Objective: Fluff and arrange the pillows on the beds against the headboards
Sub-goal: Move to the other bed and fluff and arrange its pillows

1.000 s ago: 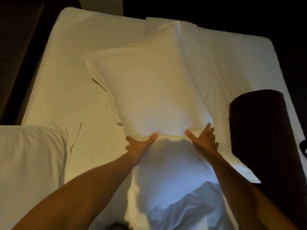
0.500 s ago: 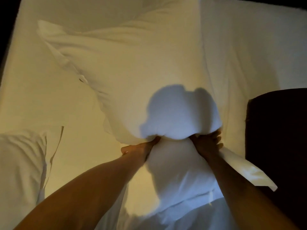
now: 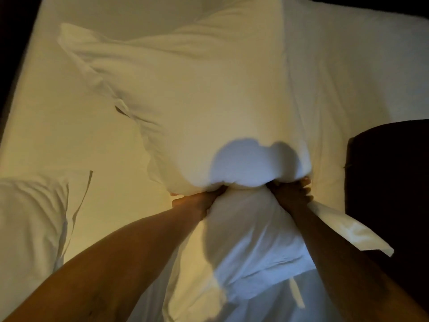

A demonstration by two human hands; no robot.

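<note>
Now squeezing plump white fabric pillow (image 3: 209, 108) tighter at near end, left hand (image 3: 197, 202) and right hand (image 3: 290, 194) clamped apart on it; mid-fluff, placement pending.

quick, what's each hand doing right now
Left hand: closed, gripping the near edge of the big white pillow.
Right hand: closed, gripping the same pillow edge.

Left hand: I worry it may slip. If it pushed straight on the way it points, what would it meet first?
The left hand would likely press deeper into the pillow it grips; depth beyond is unclear.
</note>
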